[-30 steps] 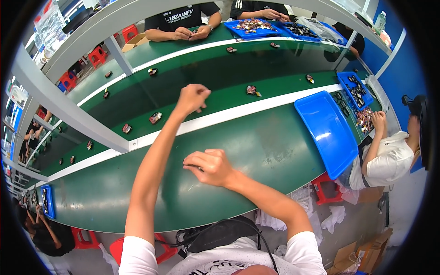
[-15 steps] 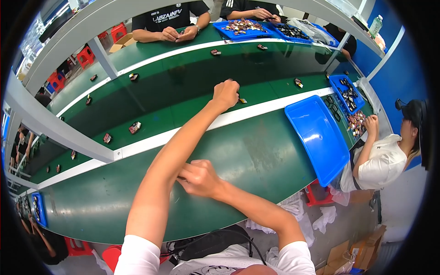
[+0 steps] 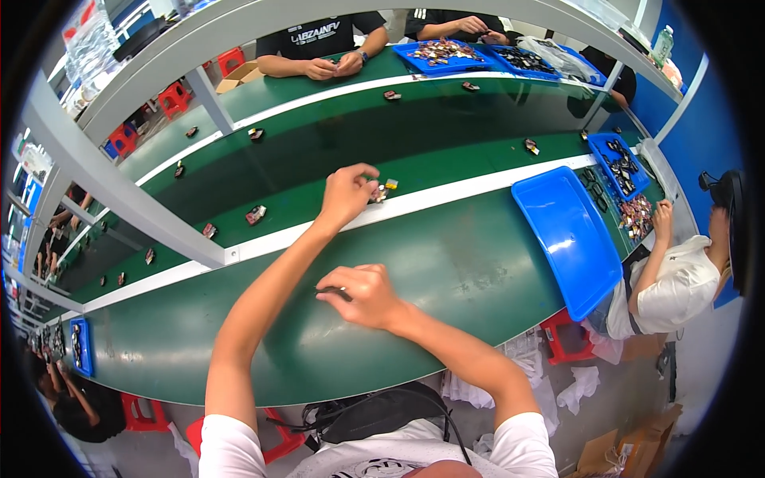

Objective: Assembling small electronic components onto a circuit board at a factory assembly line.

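My left hand (image 3: 347, 195) is stretched over the far side of the white rail, at the dark green belt. At its fingertips is a small electronic part with a yellow piece (image 3: 384, 191) and silvery bits; the index finger is lifted off it, while the other fingers and thumb seem to close on it. Nearer to me, above the near green tabletop (image 3: 446, 255), my right hand (image 3: 366, 295) is closed. A slim black piece (image 3: 341, 293) sticks out between its thumb and fingers; its exact kind I cannot make out.
An empty blue tray (image 3: 570, 247) stands at the right. Beyond it are a smaller blue tray of black parts (image 3: 620, 167) and a person in white. Several small parts (image 3: 256, 215) lie along the belt. Grey posts (image 3: 135, 183) rise at left. Co-workers sit across.
My left hand has moved left and a little nearer, and the small part with the yellow piece has shifted left with it. My right hand now shows the black piece, no longer covered by my left forearm.
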`<move>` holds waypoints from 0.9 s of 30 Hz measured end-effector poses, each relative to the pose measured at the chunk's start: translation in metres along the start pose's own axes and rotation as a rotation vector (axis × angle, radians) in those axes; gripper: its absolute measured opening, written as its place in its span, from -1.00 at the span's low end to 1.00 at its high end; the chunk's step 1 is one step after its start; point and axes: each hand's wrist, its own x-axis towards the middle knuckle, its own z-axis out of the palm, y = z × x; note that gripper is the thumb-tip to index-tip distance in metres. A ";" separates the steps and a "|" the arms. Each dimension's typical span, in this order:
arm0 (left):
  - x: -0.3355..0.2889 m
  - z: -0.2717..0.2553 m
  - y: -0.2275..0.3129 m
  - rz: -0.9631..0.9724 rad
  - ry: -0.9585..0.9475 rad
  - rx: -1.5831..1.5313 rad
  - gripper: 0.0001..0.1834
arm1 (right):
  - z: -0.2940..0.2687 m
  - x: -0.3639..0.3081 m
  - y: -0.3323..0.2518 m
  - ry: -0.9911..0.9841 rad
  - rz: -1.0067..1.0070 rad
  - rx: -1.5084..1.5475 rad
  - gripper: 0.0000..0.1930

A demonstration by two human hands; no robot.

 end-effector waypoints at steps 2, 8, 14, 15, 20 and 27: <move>-0.031 -0.021 -0.010 -0.043 0.067 -0.057 -0.78 | 0.006 0.002 0.000 0.043 0.050 0.084 -0.87; -0.129 -0.066 -0.005 -0.324 0.237 -0.280 -0.87 | -0.002 0.003 -0.003 -0.004 0.499 0.256 -0.83; -0.188 -0.074 0.002 -0.413 0.348 -0.350 -0.86 | 0.005 0.003 0.003 0.091 0.625 0.484 -0.87; -0.193 -0.075 0.001 -0.412 0.355 -0.383 -0.85 | 0.007 0.003 0.003 0.075 0.628 0.487 -0.87; -0.198 -0.077 -0.003 -0.362 0.371 -0.498 -0.86 | 0.018 0.004 -0.001 0.146 0.585 0.363 -0.87; -0.203 -0.071 -0.006 -0.348 0.354 -0.530 -0.87 | 0.021 0.003 -0.006 0.138 0.492 0.216 -0.85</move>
